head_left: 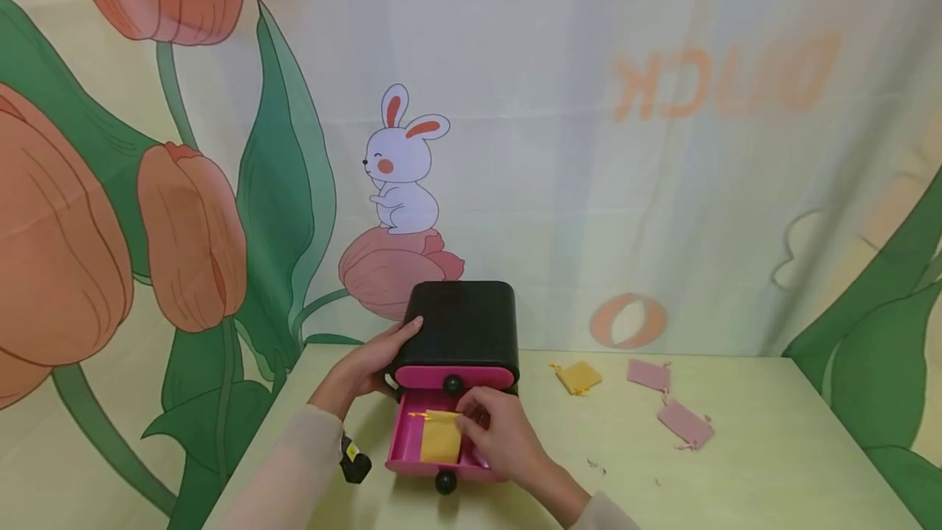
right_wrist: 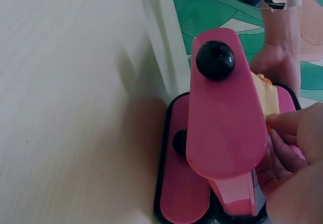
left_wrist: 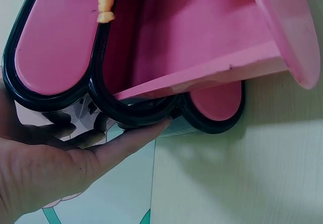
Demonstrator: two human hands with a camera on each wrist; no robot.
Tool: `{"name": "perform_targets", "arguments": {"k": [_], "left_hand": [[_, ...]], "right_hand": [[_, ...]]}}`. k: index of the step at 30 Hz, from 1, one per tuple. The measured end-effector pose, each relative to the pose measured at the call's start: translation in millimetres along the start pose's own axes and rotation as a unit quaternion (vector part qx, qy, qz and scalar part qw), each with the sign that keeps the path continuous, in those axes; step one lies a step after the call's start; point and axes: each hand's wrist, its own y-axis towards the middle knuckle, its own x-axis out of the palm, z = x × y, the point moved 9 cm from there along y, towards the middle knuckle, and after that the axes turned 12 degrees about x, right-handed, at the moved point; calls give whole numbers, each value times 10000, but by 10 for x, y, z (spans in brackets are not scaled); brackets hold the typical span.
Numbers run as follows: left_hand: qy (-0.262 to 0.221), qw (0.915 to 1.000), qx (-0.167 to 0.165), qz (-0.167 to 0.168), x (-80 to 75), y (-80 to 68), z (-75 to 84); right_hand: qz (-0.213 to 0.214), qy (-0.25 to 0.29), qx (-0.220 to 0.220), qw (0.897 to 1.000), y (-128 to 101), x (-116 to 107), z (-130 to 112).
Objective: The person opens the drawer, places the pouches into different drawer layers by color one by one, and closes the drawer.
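Yellow pouch point(head_left: 441, 437) seemingly beneath right fingers point(head_left: 482, 419).

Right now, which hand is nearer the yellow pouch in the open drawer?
Right. The right hand pinches the yellow pouch inside the pink drawer; the left hand rests on the black cabinet side, apart from the pouch.

Bright, soft shadows — wrist views blurred

On the counter point(head_left: 773, 464), a yellow pouch point(head_left: 578, 377) lies left of two pink pouches point(head_left: 666, 401); a rabbit-and-tulip backdrop point(head_left: 403, 162) hangs behind the counter.
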Motion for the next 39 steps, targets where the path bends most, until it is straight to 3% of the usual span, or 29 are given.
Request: {"name": "perform_targets", "arguments": {"k": [4,9,13,18,24,27,34,39], "left_hand": [[15,10000,-4,-23,7,-4,4],[38,10000,-4,-5,-16,15,-14],[84,10000,23,17,-23,3,-5],[147,9998,30,124,-55,-12,33],[122,9998,-15,123,-28,-9,8],[145,9998,-39,105,-18,-3,7],[88,9999,-12,67,4,-11,13],[40,10000,-25,69,-20,-27,17]], "right_hand": [[-129,-361,14,9993,-50,-120,-53],[164,-536,-423,9975,-127,-547,-67],[718,-657,-558,9937,-78,-911,235],[1192,-1020,-204,9874,75,-1161,743],[1267,-1788,357,9750,228,-1221,1303],[1216,-1897,630,9723,278,-1224,1497],[1017,-1953,823,9720,313,-1134,1759],[1129,-2171,702,9670,297,-1088,1784]]}}
